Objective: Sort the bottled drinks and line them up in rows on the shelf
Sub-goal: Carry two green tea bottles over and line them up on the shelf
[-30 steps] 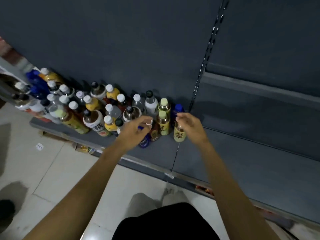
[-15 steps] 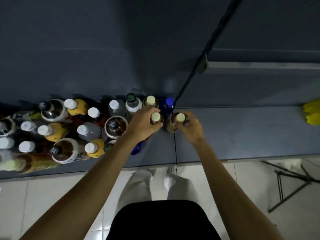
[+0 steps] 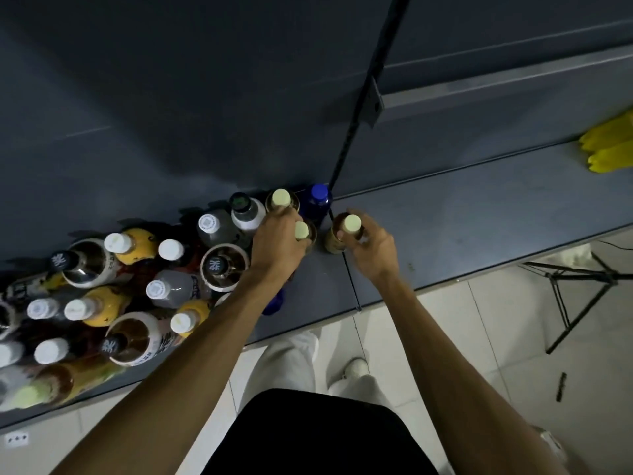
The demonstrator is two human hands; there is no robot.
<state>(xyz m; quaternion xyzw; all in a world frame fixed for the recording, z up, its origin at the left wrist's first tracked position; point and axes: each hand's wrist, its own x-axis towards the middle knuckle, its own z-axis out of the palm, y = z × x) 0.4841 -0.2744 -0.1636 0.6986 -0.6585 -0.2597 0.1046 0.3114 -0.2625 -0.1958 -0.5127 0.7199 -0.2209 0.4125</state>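
Observation:
I look straight down at a dark blue shelf [image 3: 479, 214]. My right hand [image 3: 371, 246] grips a brown tea bottle with a pale green cap [image 3: 352, 223], standing upright on the shelf. My left hand [image 3: 277, 243] grips a matching tea bottle [image 3: 301, 230] just to its left. Behind my left hand stand a third tea bottle [image 3: 281, 197] and a blue-capped blue bottle [image 3: 319, 197] against the back panel. Left of these is a dense cluster of mixed bottles [image 3: 137, 279], with white, black and pale caps.
The right part of the shelf is bare except for a yellow object [image 3: 609, 145] at the far right. A black upright rail [image 3: 363, 97] divides the back panel. A black tripod [image 3: 575, 289] stands on the tiled floor [image 3: 479, 337] to the right.
My head has tilted down over the shelf, so the bottles are now seen from above. Both hands keep hold of their tea bottles; the right-hand bottle sits slightly further right.

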